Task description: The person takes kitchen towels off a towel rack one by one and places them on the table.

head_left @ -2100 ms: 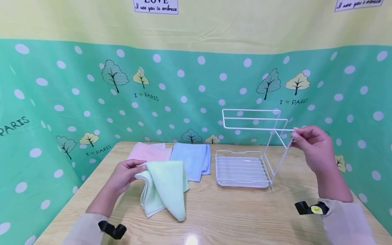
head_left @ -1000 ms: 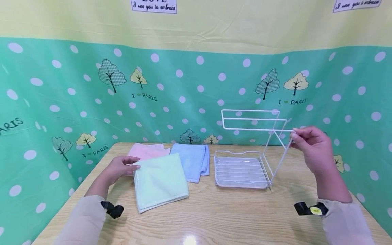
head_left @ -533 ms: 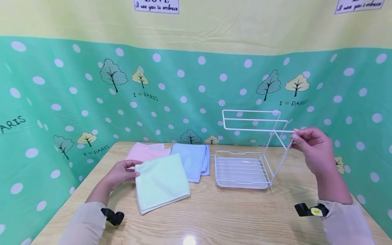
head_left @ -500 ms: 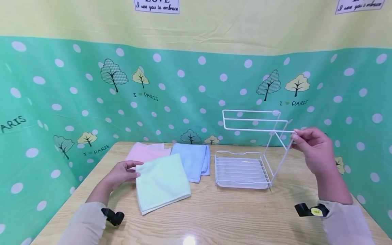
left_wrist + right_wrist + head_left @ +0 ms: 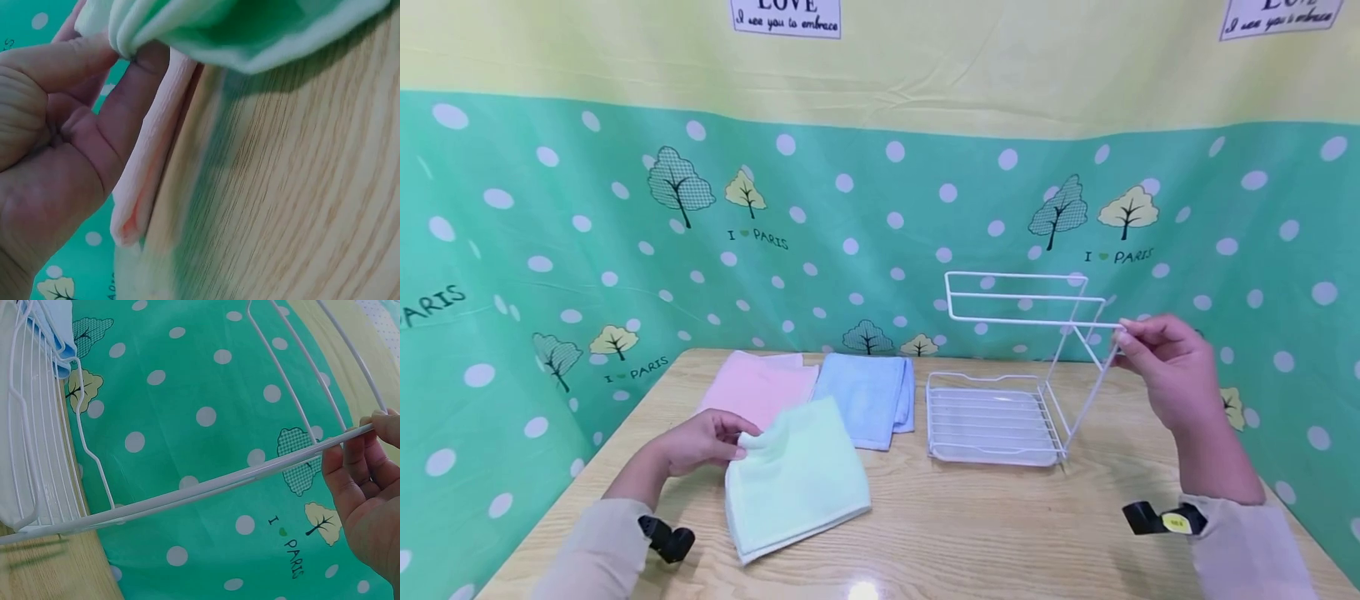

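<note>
A folded light green towel [image 5: 801, 487] lies in front of the other cloths, partly over the pink one. My left hand [image 5: 703, 442] pinches its upper left corner between thumb and fingers. In the left wrist view that edge of the green towel [image 5: 275, 31] bunches up beside the thumb, and its far side leaves the frame. My right hand [image 5: 1180, 375] holds the upper front corner of a white two-tier wire rack [image 5: 1037, 322]. Thumb and fingers of the right hand [image 5: 369, 500] close round the rack's bar [image 5: 187, 491] in the right wrist view.
Behind the green towel lie a folded pink towel [image 5: 756, 383] and a folded blue towel [image 5: 859, 400]. A clear plastic tray [image 5: 992, 457] sits under the rack's lower wires. The wooden table [image 5: 970, 533] backs onto a green dotted curtain [image 5: 910, 208].
The green towel, draped with a hanging flap at first, came to lie as a flat square. Since then the left hand has drawn it nearer and its corner has bunched. The right hand stays at the rack.
</note>
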Available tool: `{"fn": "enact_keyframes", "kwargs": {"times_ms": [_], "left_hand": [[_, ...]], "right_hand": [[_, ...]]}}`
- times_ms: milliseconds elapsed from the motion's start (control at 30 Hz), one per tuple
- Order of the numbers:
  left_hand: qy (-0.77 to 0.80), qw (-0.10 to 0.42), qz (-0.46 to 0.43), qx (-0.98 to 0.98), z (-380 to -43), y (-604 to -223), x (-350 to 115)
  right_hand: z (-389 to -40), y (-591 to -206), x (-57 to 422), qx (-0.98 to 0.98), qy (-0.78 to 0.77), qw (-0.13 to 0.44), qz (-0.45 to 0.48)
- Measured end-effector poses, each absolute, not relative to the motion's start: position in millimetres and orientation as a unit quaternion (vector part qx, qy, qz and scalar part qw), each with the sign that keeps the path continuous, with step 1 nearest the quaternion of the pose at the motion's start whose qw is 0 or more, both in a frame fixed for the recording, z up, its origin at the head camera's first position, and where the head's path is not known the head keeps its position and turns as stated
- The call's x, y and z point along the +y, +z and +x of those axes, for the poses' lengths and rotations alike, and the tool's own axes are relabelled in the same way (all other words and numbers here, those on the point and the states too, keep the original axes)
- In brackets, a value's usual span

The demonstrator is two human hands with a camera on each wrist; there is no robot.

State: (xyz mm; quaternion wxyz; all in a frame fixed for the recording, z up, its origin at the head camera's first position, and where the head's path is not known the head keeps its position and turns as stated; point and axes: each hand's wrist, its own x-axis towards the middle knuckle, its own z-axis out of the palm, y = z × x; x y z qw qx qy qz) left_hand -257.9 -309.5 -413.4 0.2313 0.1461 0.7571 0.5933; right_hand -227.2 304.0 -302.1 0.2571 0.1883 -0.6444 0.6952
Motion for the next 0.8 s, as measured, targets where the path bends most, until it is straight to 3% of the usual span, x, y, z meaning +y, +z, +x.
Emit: {"fn": "enact_keyframes", "kwargs": {"times_ms": [233, 433, 800], "left_hand": [[0.528, 0.131, 0.042, 0.838, -269.2, -412.8, -303.4], [0.439, 0.044, 0.013, 0.897, -282.2, -413.5, -295.9], [0.372, 0.009, -0.002, 0.928, -281.8, -422.9, -300.0]], "right_hand": [[-225.6, -301.9, 305.1, -0.645, 0.692, 0.264, 0.189], [-226.7, -302.0, 305.3, -0.637, 0.697, 0.268, 0.192], [-226.3, -306.5, 300.8, -0.656, 0.686, 0.274, 0.154]]}}
